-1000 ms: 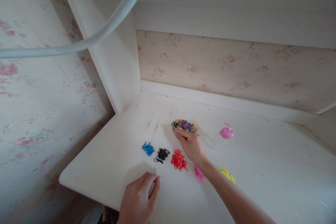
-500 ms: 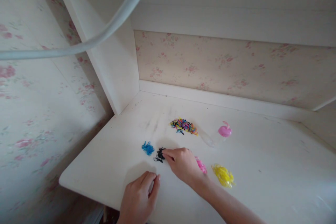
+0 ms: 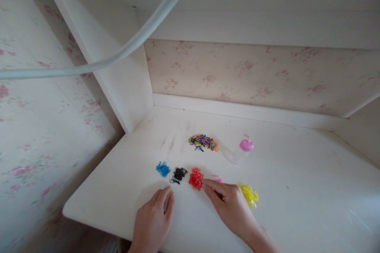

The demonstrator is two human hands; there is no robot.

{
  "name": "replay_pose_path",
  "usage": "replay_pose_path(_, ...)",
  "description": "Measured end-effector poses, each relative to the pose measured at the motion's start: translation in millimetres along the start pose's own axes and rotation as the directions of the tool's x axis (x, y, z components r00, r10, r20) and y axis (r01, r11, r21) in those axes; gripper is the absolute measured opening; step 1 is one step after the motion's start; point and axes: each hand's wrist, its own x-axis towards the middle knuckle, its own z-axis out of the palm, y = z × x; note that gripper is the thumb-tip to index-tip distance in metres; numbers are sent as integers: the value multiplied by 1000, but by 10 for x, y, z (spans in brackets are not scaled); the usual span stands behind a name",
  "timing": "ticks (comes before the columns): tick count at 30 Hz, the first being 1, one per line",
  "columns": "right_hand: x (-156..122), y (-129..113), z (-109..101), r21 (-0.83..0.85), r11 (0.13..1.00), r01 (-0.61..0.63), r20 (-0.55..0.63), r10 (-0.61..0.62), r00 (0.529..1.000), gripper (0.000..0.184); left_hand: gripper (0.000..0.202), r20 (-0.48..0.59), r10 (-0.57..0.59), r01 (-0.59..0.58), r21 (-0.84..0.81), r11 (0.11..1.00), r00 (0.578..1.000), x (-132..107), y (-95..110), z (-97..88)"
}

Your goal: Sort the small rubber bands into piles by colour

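Observation:
My right hand (image 3: pixel 233 205) has thumb and forefinger pinched at the right edge of a pile of red rubber bands (image 3: pixel 196 178). Anything between those fingertips is too small to make out. Partly behind this hand lie pink rubber bands (image 3: pixel 219 179), and beside its wrist are yellow rubber bands (image 3: pixel 249 195). My left hand (image 3: pixel 154 217) rests on the table with curled fingers, thumb tip against the forefinger, and nothing shows in it. Just beyond it sit a black pile of rubber bands (image 3: pixel 179 174) and a blue pile (image 3: pixel 163 169).
Farther back is a heap of mixed-colour rubber bands (image 3: pixel 204 142), with a clear plastic piece (image 3: pixel 230 156) beside it. A pink rabbit-eared lid or toy (image 3: pixel 246 144) stands to the right. A pale cable (image 3: pixel 133 45) crosses above the white table (image 3: pixel 103 189).
My right hand has moved right, from the black pile to the red pile, which now shows. It now covers part of the pink bands. My left hand stays in place; the view has shifted slightly.

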Motion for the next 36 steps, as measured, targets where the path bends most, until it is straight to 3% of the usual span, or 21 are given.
replay_pose_path(2,-205,205,-75,73,993,-97,-82,102,991,39,25,65,-16,12,69,998,998,41,46,-36)
replay_pose_path(4,-440,454,-132,152,963,-223,-189,250,950,41,29,106,-23,10,128,992,994,81,103,-64)
replay_pose_path(7,-803,793,-184,296,856,-424,-335,509,793,48,32,116,-16,-5,178,984,993,133,178,-74)
replay_pose_path(9,-998,925,-196,352,792,-499,-392,609,690,51,32,114,0,-20,174,985,994,161,210,-67)
replay_pose_path(11,-1114,964,-192,369,768,-524,-411,641,649,50,31,111,14,-31,157,987,994,184,232,-62)
replay_pose_path(13,-1149,936,-177,357,776,-520,-386,629,675,49,30,110,12,-28,145,989,994,201,250,-67)
replay_pose_path(17,-1099,842,-131,293,826,-482,-296,558,775,49,27,86,-3,-6,113,994,996,227,293,-125)
replay_pose_path(22,-1067,826,-62,242,854,-460,-292,516,805,52,24,112,39,-36,-26,999,993,309,403,-265)
replay_pose_path(26,-1062,811,-29,208,882,-424,-273,468,840,52,24,144,93,-80,-93,992,985,512,566,-331)
replay_pose_path(30,-1058,763,-52,200,900,-387,-254,429,867,52,23,189,105,-91,-79,993,976,838,722,-256)
replay_pose_path(36,-1011,722,-112,204,916,-346,-207,386,899,50,22,197,-5,2,16,1000,980,1332,808,14)
